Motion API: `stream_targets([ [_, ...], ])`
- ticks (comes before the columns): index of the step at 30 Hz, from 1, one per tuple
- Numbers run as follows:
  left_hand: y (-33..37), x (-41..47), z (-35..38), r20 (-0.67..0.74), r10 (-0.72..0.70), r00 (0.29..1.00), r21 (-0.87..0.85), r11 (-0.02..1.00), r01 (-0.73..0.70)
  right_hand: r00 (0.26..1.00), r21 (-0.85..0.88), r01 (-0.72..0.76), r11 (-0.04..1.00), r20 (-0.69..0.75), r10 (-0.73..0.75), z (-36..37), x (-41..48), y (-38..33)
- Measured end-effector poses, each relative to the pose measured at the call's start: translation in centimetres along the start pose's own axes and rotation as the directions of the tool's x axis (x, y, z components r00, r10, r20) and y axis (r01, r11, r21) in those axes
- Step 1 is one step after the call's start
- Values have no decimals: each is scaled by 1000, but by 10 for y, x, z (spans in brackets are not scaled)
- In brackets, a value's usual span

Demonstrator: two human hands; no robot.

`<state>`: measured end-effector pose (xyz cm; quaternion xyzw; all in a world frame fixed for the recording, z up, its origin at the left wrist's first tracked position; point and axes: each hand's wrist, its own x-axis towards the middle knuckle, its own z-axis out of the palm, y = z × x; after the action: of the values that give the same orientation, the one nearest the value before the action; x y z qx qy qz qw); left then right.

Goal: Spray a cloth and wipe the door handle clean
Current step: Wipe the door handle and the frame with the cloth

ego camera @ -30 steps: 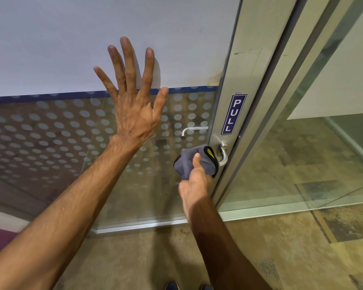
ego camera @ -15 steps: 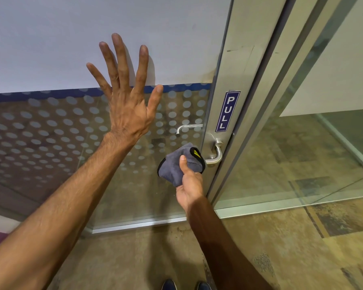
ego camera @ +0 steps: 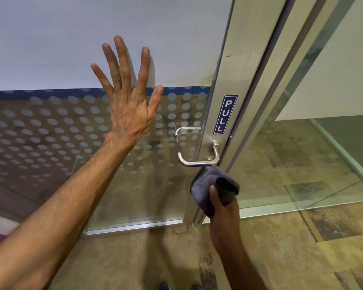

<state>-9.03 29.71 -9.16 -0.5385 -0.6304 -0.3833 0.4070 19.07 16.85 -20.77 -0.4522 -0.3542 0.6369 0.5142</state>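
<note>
A silver lever door handle (ego camera: 198, 159) juts from the metal door frame, fully uncovered. Just below and to the right of it, my right hand (ego camera: 222, 208) grips a bunched grey cloth (ego camera: 210, 190); the cloth's top edge sits close under the handle, and I cannot tell whether they touch. My left hand (ego camera: 129, 97) lies flat with fingers spread against the glass door (ego camera: 50, 143), up and to the left of the handle. No spray bottle is in view.
A blue PULL sign (ego camera: 224, 114) sits on the frame above the handle. A second handle (ego camera: 186, 130) shows through the dotted glass on the far side. Another glass panel (ego camera: 302, 164) stands to the right. My shoe tips (ego camera: 164, 286) are at the bottom edge.
My right hand with the cloth has come off the handle's left end and dropped down and to the right, leaving the whole handle bare. My left hand stays pressed on the glass.
</note>
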Motion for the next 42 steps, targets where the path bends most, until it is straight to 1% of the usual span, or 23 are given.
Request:
stream_targets([
  [2,-1,0,1,-17,-15,1000,13,1000,16,979,-224,156,962,-91,-181,-8,1,-12],
  [3,-1,0,1,-20,-21,1000,13,1000,21,967,-271,219,937,-69,-246,-9,7,-18],
  [5,1,0,-1,-5,-19,1000,2,1000,19,961,-214,275,937,92,-261,1,19,-29],
  [6,2,-1,-2,5,-14,1000,-1,1000,14,948,-252,304,919,177,-265,7,26,-29],
  [7,3,-1,-3,10,-10,1000,0,1000,10,926,-383,369,847,232,-298,16,34,-27],
  [8,4,-1,-5,15,-9,1000,1,1000,9,903,-614,429,662,295,-312,24,45,-21],
  [9,4,0,-7,21,-8,1000,-1,1000,8,876,-805,471,360,379,-298,31,56,-12],
  [10,5,0,-9,29,-10,1000,-2,1000,10,862,-876,478,73,451,-234,40,63,-5],
  [11,5,-1,-10,36,-15,999,0,1000,15,861,-871,471,-141,489,-140,50,69,0],
  [12,6,0,-11,42,-17,999,2,1000,17,864,-841,457,-289,497,-81,59,72,3],
  [13,6,0,-12,48,-17,999,2,1000,17,865,-819,439,-370,497,-72,68,74,6],
  [14,6,0,-13,53,-17,998,2,1000,17,865,-819,416,-395,490,-105,75,74,7],
  [17,8,1,-16,66,-20,998,1,1000,20,853,-845,378,-378,477,-213,90,80,7],
  [19,8,2,-17,64,-22,998,-3,1000,22,871,-863,380,-333,455,-187,98,88,-3],
  [22,9,2,-17,59,-24,998,-9,1000,25,920,-911,373,-178,388,-60,106,101,-20],
  [24,9,2,-18,60,-25,998,-9,1000,26,935,-925,351,-144,354,7,108,107,-25],
  [26,9,2,-18,63,-27,998,1,1000,27,933,-913,355,-199,361,6,107,106,-22],
  [29,9,2,-17,65,-30,997,15,999,29,881,-840,404,-362,464,-94,102,99,-7],
  [32,8,2,-17,71,-35,997,23,999,34,798,-723,443,-530,587,-133,91,92,4],
  [35,7,2,-17,77,-30,997,32,999,28,677,-602,455,-656,712,-185,75,92,13],
  [38,7,2,-18,84,-29,996,31,999,27,615,-524,464,-715,771,-166,62,98,19],
  [40,7,1,-18,86,-28,996,30,999,26,580,-493,481,-725,799,-159,52,104,21],
  [42,7,1,-18,86,-29,996,33,999,26,513,-456,533,-713,844,-156,39,110,24],
])
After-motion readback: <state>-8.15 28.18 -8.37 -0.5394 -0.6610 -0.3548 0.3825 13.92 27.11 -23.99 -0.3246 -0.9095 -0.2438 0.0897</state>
